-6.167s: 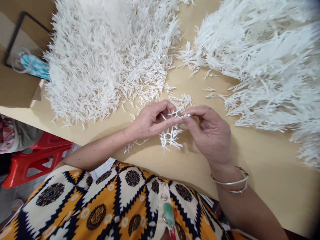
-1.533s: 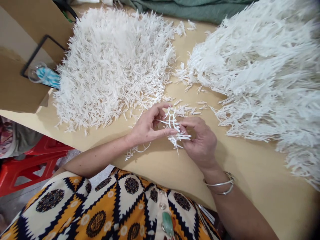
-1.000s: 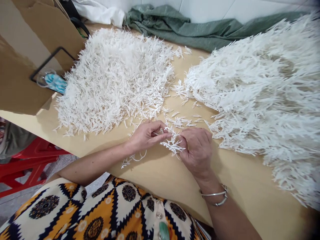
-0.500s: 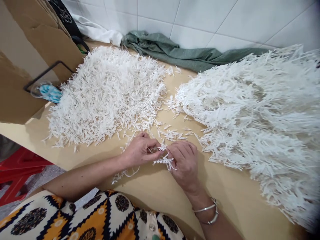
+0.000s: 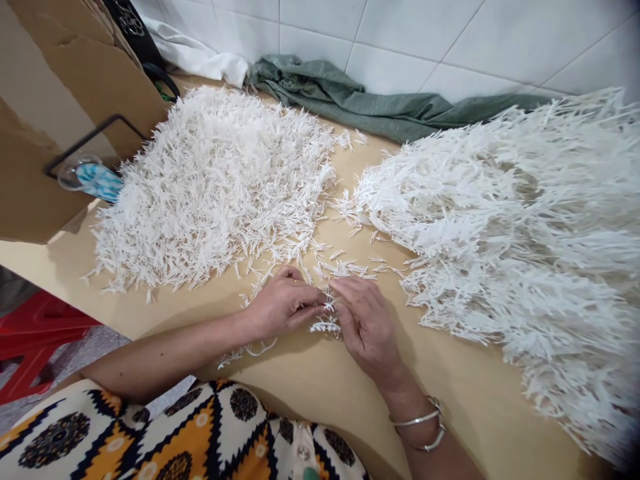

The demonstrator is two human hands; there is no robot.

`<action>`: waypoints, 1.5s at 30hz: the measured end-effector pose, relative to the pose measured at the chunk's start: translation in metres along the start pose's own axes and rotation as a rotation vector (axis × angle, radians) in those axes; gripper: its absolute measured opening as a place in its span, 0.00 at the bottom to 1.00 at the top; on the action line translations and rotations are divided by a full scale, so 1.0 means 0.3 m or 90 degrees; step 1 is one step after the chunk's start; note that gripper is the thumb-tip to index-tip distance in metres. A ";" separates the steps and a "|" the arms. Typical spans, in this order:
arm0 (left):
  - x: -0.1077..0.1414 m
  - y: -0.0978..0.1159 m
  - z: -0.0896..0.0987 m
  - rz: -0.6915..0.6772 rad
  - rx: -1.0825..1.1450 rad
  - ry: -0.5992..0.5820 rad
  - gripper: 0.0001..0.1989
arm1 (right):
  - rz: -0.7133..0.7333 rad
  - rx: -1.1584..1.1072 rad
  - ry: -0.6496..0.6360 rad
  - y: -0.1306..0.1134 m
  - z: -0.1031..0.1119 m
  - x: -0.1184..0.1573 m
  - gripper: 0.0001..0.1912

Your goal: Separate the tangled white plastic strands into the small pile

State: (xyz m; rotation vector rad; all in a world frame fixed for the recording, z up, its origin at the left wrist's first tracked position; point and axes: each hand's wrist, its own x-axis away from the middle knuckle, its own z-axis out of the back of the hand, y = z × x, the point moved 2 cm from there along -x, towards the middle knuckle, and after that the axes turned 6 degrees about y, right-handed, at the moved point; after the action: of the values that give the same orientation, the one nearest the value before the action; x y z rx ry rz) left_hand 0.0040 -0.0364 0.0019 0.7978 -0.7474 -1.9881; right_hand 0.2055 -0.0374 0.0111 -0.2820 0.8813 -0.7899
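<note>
My left hand (image 5: pixel 287 301) is closed, thumb and forefinger pinching a small white branched plastic sprig (image 5: pixel 329 305). Just right of it, my right hand (image 5: pixel 367 325) has its fingers curved towards the sprig; its fingertips meet the white pieces, but whether they grip one is hard to see. More white branching strands (image 5: pixel 325 327) show in the gap below the fingertips. Beyond my left hand lies a broad pile of short white sprigs (image 5: pixel 215 187). To the right spreads a larger heap of longer white branched strands (image 5: pixel 500 220).
A cardboard box (image 5: pixel 60 127) stands at the left, beside a clear container with a blue-and-white item (image 5: pixel 100 181). Green cloth (image 5: pixel 350 100) lies along the tiled wall. Loose sprigs (image 5: pixel 350 268) lie between the piles on the tan table (image 5: pixel 450 400). A red stool (image 5: pixel 40 340) is lower left.
My right hand has turned and loosened, its fingers lifting from a tighter curl. My left hand stays nearly in place, its pinch closer. Fewer white strands show between the hands.
</note>
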 end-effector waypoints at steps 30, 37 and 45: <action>-0.006 0.016 0.020 0.053 0.069 0.045 0.16 | -0.091 -0.014 0.040 0.040 0.027 0.013 0.21; -0.007 0.025 0.030 0.027 0.052 0.078 0.11 | -0.093 -0.090 -0.004 0.004 -0.006 0.015 0.11; -0.004 0.029 0.046 0.026 0.046 0.115 0.08 | -0.072 -0.106 -0.070 0.027 0.015 0.011 0.10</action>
State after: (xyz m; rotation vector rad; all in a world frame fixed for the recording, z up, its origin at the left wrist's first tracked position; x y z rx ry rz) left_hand -0.0019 -0.0367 0.0172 0.9832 -0.7260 -1.8326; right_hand 0.2142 -0.0347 0.0076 -0.5203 0.8331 -0.7984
